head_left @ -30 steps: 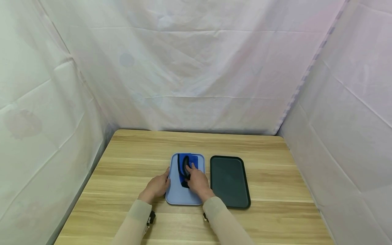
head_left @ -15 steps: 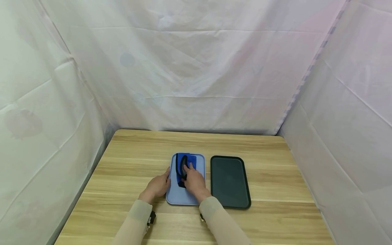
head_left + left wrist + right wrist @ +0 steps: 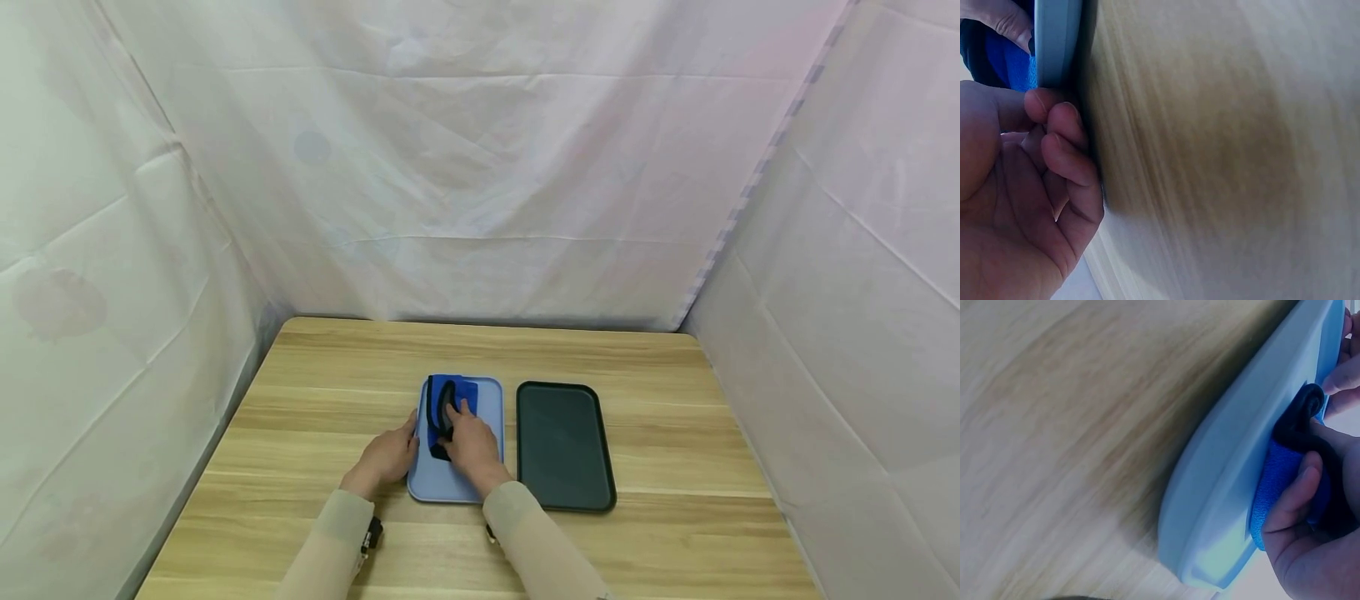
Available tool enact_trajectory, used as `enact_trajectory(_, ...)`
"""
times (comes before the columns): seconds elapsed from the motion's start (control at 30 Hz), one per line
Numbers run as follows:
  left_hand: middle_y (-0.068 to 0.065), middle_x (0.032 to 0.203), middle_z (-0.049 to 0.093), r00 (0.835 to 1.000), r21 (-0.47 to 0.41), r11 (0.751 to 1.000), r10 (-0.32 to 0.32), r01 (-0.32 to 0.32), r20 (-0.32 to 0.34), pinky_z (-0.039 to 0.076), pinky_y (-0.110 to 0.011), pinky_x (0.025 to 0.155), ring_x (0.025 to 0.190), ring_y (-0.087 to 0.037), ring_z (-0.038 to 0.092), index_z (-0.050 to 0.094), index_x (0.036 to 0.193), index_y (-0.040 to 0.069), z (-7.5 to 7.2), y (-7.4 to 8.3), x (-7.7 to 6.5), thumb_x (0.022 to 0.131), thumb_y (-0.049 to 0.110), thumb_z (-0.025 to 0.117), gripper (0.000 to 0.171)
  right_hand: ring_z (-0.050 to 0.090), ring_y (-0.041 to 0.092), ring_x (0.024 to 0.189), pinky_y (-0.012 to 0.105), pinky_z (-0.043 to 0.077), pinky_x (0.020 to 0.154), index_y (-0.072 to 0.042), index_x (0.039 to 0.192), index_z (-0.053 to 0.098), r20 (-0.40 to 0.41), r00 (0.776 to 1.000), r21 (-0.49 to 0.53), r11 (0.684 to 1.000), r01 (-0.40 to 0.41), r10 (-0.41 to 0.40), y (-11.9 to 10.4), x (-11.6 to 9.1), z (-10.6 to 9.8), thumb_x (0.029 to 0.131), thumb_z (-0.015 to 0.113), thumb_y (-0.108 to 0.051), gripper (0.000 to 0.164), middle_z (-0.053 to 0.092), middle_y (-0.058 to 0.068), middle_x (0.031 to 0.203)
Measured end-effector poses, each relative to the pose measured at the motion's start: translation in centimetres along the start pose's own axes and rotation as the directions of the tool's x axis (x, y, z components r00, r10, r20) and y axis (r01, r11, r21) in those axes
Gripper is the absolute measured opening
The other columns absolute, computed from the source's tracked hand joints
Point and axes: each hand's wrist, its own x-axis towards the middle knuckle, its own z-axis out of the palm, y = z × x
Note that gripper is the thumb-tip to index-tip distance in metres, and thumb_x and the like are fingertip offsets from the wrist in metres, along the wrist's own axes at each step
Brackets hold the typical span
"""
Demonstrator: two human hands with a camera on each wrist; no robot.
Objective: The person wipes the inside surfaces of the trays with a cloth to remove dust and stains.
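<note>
In the head view a light blue tray (image 3: 491, 404) lies on the table. On its left half is a folded blue cloth (image 3: 467, 390) with black edging and a dark curved band across it. My right hand (image 3: 474, 443) reaches over the tray and grips the cloth; the right wrist view shows its fingers bent around the cloth's black edge (image 3: 1300, 422). My left hand (image 3: 387, 456) holds the tray's left rim, and in the left wrist view its curled fingers (image 3: 1069, 159) meet the tray wall (image 3: 1058, 44). The palm hides part of the cloth from above.
A dark green tray (image 3: 562, 442) lies close to the right of the light blue one, with a narrow gap between. Wood-grain table (image 3: 322, 367) surrounds both trays. Pale fabric walls (image 3: 487, 200) stand at the back and on both sides.
My right hand and the cloth have slid a little to the left across the tray. The left hand stays at the rim, and both trays have hardly moved.
</note>
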Motion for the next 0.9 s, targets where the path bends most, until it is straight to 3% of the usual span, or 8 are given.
enact_trajectory(0.53, -0.019, 0.130, 0.061, 1.000, -0.007, 1.000, -0.010, 0.010, 0.024, 0.047, -0.051, 0.095, 0.114, -0.037, 0.062, 0.028, 0.152, 0.007, 0.1, -0.1, 0.1, 0.102, 0.023, 0.042, 0.055, 0.062, 0.034, 0.114, 0.042, 0.055, 0.083, -0.022, 0.142, 0.051, -0.024, 1.000, -0.031, 0.999, 0.015, -0.016, -1.0, 0.0, 0.4, 0.080, 0.078, -0.038, 0.070, 0.043, 0.017, 0.149)
enact_trajectory(0.9, -0.019, 0.128, 0.063, 0.999, 0.012, 1.000, -0.013, 0.012, 0.039, 0.048, -0.051, 0.093, 0.110, -0.036, 0.064, 0.025, 0.154, 0.012, 0.3, -0.3, 0.4, 0.103, 0.024, 0.040, 0.055, 0.064, 0.033, 0.111, 0.042, 0.056, 0.080, -0.021, 0.142, 0.050, -0.033, 0.999, -0.036, 0.999, 0.011, -0.013, -1.7, 0.1, 0.9, 0.080, 0.078, -0.038, 0.071, 0.043, 0.017, 0.149)
